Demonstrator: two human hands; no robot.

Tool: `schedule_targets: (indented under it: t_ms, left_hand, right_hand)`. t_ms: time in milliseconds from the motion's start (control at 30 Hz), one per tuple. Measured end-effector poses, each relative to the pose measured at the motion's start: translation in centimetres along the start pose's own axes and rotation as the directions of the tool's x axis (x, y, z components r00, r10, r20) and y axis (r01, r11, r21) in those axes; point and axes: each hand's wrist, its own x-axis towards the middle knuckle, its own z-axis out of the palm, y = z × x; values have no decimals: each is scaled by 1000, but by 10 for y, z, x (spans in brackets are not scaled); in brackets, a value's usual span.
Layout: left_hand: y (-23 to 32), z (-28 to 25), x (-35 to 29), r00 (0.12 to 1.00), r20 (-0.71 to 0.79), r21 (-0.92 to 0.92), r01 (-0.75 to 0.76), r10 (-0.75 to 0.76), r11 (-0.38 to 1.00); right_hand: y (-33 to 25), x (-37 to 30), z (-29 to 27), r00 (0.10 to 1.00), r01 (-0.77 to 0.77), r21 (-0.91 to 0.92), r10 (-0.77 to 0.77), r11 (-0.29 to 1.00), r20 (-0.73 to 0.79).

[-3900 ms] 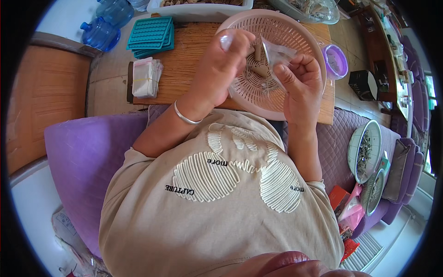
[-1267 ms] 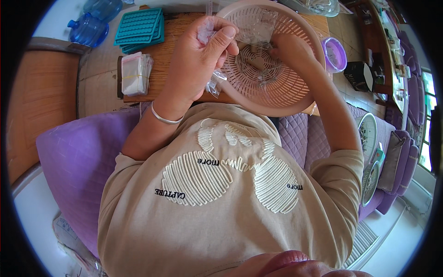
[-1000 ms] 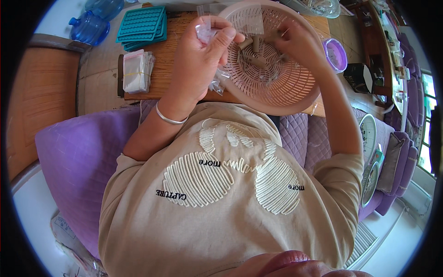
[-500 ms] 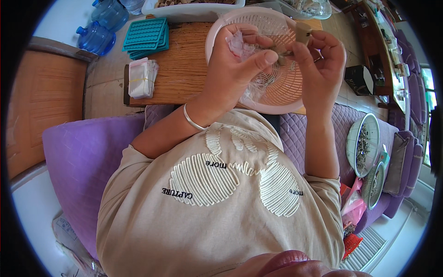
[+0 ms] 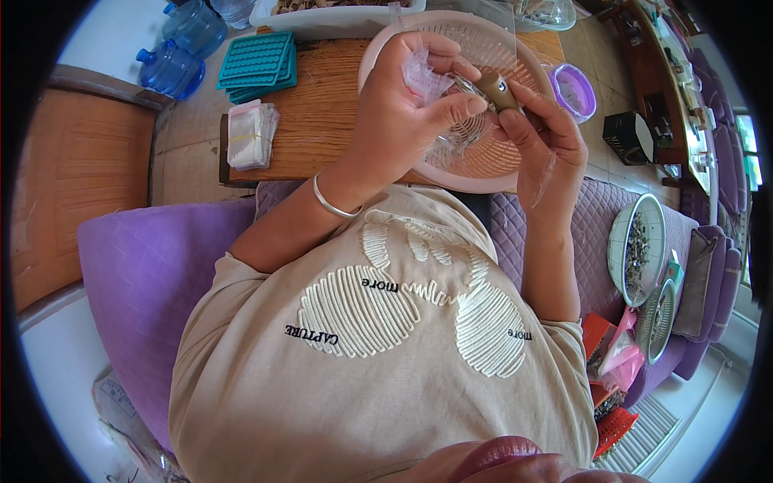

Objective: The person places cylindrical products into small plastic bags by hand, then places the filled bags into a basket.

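Note:
My left hand is closed around a wad of crumpled clear plastic bags with pinkish-red marks. Its thumb and fingers also pinch a thin, shiny item, too small to make out. Close beside it, my right hand grips a short brown cylinder with a small shiny dot at its end. Whether the cylinder and the shiny item are joined, I cannot tell. A clear strip lies across my right palm. Both hands are above a pink plastic colander basket, partly hiding it.
On the wooden table lie teal ridged trays and a banded stack of clear bags. A white tub stands behind. Baskets holding small pieces rest on the purple sofa at right. A purple-rimmed container is beyond the table.
My right hand has shifted slightly left and down, and the brown cylinder has tilted so its end shows. The purple-rimmed container has come into sight beside my right hand.

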Motion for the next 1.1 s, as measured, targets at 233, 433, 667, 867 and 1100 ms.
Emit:
schedule_targets:
  t_ms: [233, 433, 667, 867, 1100]
  left_hand:
    - [13, -5, 0, 956, -52, -91, 282, -288, 955]
    - [9, -7, 3, 902, -61, -271, 397, -427, 877]
    - [10, -6, 9, 884, -58, -56, 460, -463, 886]
    - [-9, -23, 25, 799, 176, -344, 597, -575, 725]
    - [4, -39, 44, 853, -48, -348, 473, -519, 810]
  right_hand:
    - [-1, -6, 11, 998, 3, 3, -3, 1000, -56]
    - [-6, 6, -7, 954, -290, 343, 296, 894, 33]
    - [7, 6, -8, 954, -300, 225, 296, 927, 51]
    - [7, 29, -20, 942, -336, 354, 318, 873, 110]
    - [-22, 77, -46, 987, -7, 381, 68, 924, -148]
